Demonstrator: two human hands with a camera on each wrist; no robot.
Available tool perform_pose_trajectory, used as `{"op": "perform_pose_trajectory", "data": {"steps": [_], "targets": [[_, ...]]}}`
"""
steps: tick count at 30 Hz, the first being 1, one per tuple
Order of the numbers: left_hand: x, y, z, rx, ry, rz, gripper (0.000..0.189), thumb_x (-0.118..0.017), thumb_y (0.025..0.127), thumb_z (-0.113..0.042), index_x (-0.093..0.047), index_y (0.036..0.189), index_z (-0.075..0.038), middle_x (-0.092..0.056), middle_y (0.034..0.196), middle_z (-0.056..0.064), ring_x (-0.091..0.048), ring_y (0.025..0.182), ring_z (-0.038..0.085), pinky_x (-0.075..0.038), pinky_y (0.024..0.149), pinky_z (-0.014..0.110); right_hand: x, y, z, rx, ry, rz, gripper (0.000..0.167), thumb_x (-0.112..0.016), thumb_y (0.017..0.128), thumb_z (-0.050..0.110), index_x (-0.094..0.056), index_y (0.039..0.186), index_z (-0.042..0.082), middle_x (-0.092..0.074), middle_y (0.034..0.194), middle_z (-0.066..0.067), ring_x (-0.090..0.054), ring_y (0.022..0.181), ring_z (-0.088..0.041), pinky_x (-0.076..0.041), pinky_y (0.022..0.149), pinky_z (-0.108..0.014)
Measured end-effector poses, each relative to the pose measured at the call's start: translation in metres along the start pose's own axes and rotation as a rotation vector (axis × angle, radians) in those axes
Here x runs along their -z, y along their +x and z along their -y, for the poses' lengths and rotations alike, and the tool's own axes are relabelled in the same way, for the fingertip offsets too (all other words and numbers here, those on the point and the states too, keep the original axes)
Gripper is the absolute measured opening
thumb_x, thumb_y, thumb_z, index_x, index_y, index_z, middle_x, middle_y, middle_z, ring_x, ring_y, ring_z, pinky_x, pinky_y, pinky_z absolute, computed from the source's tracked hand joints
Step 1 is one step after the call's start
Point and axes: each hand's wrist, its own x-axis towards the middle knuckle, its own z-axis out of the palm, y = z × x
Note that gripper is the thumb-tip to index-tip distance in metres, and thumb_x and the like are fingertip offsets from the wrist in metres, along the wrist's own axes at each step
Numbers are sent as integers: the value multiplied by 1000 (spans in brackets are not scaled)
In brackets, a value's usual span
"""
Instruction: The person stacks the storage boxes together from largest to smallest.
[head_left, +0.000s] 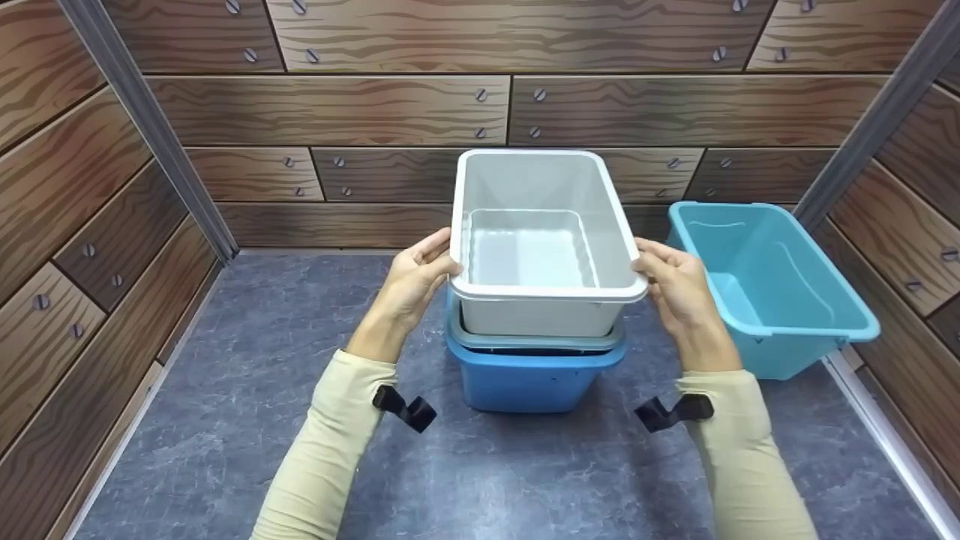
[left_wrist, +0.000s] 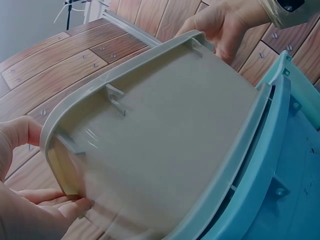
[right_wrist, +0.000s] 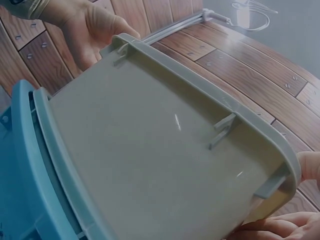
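Note:
Between both hands is a light grey plastic bin (head_left: 544, 319), tilted slightly with its opening toward the head camera. The left hand (head_left: 409, 289) pinches its left rim, thumb on top and fingers beneath. On the right rim the right hand (head_left: 675, 285) has a matching grip. The bin's lower part sits inside a grey-blue bin (head_left: 540, 343), which is nested in a blue bin (head_left: 529, 384) on the floor. Both wrist views show the grey bin's outer wall (left_wrist: 170, 120) and the ribs under its rim, with fingers curled under its edge.
A turquoise bin (head_left: 787, 334) stands on the floor at the right, beside the right hand. Wood-patterned panels (head_left: 337, 112) enclose the dark grey floor (head_left: 300, 300) at the back and sides. Metal rails (head_left: 161, 135) run up the corners.

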Motion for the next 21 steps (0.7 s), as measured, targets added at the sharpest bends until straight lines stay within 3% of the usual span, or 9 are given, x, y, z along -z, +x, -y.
{"op": "perform_pose_trajectory", "data": {"steps": [21], "targets": [[2, -1, 5, 12, 1, -4, 75, -47, 76, 13, -24, 147, 12, -27, 154, 31, -27, 147, 37, -27, 123, 41, 1, 1, -6, -12, -22, 1, 55, -45, 86, -5, -36, 138, -20, -70, 83, 14, -66, 79, 0, -56, 67, -13]]}}
